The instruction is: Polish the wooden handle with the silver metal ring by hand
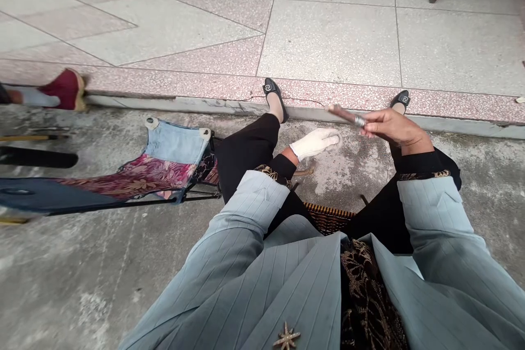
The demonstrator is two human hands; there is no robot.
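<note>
Here's the bare right hand (388,124), fingers closed round a brown rod-shaped tool with a silvery band (346,115), which points out leftward, slightly blurred. Across from it, the left hand in a white knitted glove (314,144) has its fingers together near a pale blur; whether it grips anything, I can't tell. Just below that wrist, a curved tan stick-like piece (304,171)! Farther left of the gloved hand sits a folding chair with floral red fabric (158,172).
</note>
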